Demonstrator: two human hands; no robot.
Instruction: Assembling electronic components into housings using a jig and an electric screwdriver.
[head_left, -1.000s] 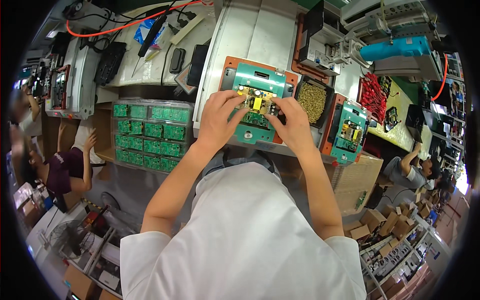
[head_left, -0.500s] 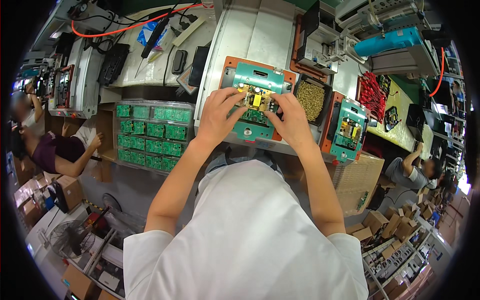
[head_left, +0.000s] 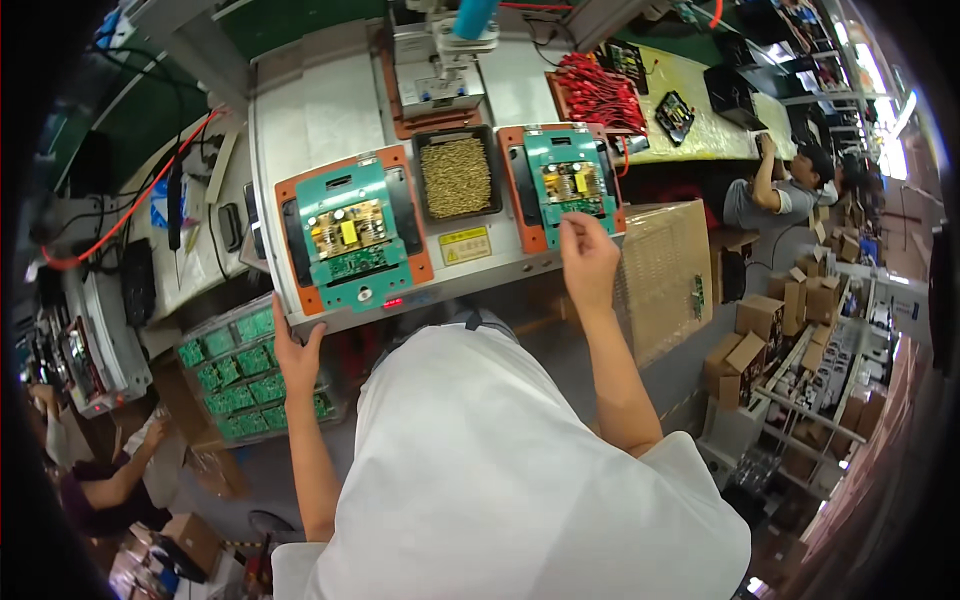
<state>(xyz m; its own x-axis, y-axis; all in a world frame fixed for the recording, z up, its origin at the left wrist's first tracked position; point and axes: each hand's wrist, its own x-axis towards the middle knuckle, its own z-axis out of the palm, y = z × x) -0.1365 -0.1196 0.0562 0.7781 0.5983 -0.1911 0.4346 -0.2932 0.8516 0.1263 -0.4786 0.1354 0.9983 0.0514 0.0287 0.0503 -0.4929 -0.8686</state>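
Head view, items as they stand: one left hand, at the near left corner of the metal worktop, thumb spread well away from the fingers, nothing seen in its grasp; whether it bears on the edge cannot be told for certain. One right hand, fingers curled, thumb and forefinger drawn close together at the near edge of the right fixture; whether a small part is pinched there cannot be told.

Left board, yellow and green with a bright yellow block, seated in the teal and orange left fixture, touched by neither hand. Right board, of like kind, lying in the right fixture, just beyond the right fingertips. Between the fixtures, one black tray of brass-coloured pieces; nearer, one yellow label. Beyond the right fixture, a bundle of red leads.

Change noted: half a second ago both hands were at the left board; now both are off it, the right hand having crossed to the right fixture. Meaning, by judgement: attention has passed from the left board to the right one
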